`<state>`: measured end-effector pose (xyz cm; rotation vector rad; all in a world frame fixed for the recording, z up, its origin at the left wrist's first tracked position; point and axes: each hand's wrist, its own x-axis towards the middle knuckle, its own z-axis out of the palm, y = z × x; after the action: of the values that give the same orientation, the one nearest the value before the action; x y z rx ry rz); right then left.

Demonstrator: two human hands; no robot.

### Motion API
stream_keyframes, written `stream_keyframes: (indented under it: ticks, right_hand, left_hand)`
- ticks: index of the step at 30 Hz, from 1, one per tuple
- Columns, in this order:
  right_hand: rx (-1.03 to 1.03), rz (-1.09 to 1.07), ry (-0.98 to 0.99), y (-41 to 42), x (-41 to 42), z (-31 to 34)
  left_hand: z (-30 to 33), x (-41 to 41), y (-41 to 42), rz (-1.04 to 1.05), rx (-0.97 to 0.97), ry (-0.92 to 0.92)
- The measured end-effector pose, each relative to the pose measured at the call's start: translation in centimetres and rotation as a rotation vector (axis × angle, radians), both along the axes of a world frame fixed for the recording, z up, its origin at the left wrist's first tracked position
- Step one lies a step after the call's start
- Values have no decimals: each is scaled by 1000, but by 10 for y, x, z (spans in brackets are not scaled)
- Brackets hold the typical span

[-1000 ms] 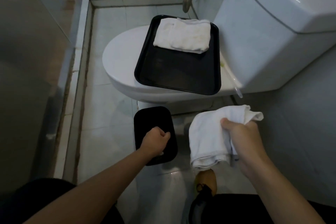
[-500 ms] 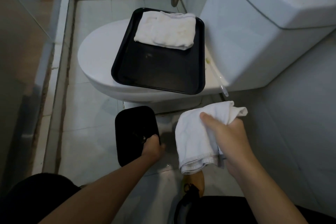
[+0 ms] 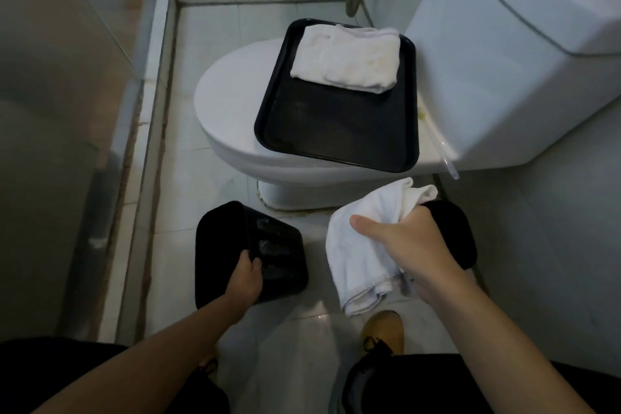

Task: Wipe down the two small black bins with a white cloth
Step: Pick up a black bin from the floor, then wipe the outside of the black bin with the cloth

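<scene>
A small black bin (image 3: 221, 239) stands tilted on the tiled floor left of centre, one side lifted so its shiny inner wall shows. My left hand (image 3: 247, 274) grips its near rim. My right hand (image 3: 408, 245) holds a crumpled white cloth (image 3: 363, 252), which hangs down below the fist. A second small black bin (image 3: 462, 232) sits on the floor behind that hand, mostly hidden by it and the cloth.
A white toilet (image 3: 228, 111) fills the middle, with a black tray (image 3: 336, 124) on its closed lid and a folded white towel (image 3: 349, 59) on the tray. The cistern (image 3: 504, 60) rises at right. A raised tile kerb (image 3: 158, 111) runs along the left. My shoe (image 3: 383, 329) is below the cloth.
My left hand went from resting on the left bin's top to gripping its rim and tipping it up. A second bin came into view behind my right hand.
</scene>
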<state>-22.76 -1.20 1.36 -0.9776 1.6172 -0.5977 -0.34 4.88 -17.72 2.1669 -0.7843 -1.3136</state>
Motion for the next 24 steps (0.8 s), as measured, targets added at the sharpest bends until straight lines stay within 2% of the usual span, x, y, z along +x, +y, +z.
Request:
stream_keyframes:
  ticks: [6,12,17,24]
  right_hand:
    - [79,147,92,8,33,-14]
    - [27,392,152,10,84,-11]
    - [-118,657,285,8,139,16]
    - [-188,706,309,17,192,26]
  left_hand:
    - [4,39,9,217,43,161]
    - [22,91,33,379,76,258]
    - [47,156,61,411,41,206]
    - [47,241,85,411,44,117]
